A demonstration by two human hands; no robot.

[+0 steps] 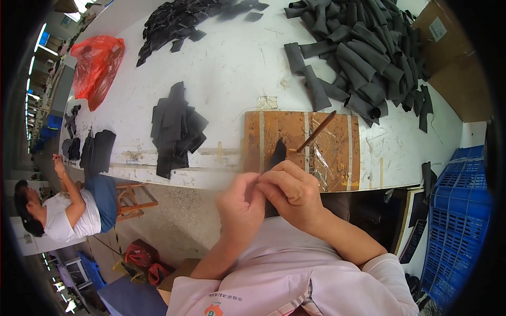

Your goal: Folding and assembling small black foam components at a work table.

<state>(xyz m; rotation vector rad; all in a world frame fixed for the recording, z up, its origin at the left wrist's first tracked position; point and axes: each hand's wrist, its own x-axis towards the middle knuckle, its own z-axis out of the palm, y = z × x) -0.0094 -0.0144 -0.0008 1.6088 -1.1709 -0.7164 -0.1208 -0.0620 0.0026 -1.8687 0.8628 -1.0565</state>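
Observation:
My left hand (241, 203) and my right hand (295, 196) meet at the near edge of the table, their fingertips pinched together. A black fabric piece (278, 152) sticks out beyond the fingers, its pointed end over a brown board (348, 152); both hands appear closed on its near part, which they hide. On the board, just past my right hand, lies a slim brown pointed stick (319, 130). Clear tape or film (322, 171) also covers part of the board.
Rolled black fabric tubes (363, 58) heap up far right beside a cardboard box (453, 63). Flat black pieces (178, 126) lie left, with another pile (171, 23) beyond. A red plastic bag (97, 68) sits far left. Blue crates (456, 226) stand right; a person (79, 208) sits left.

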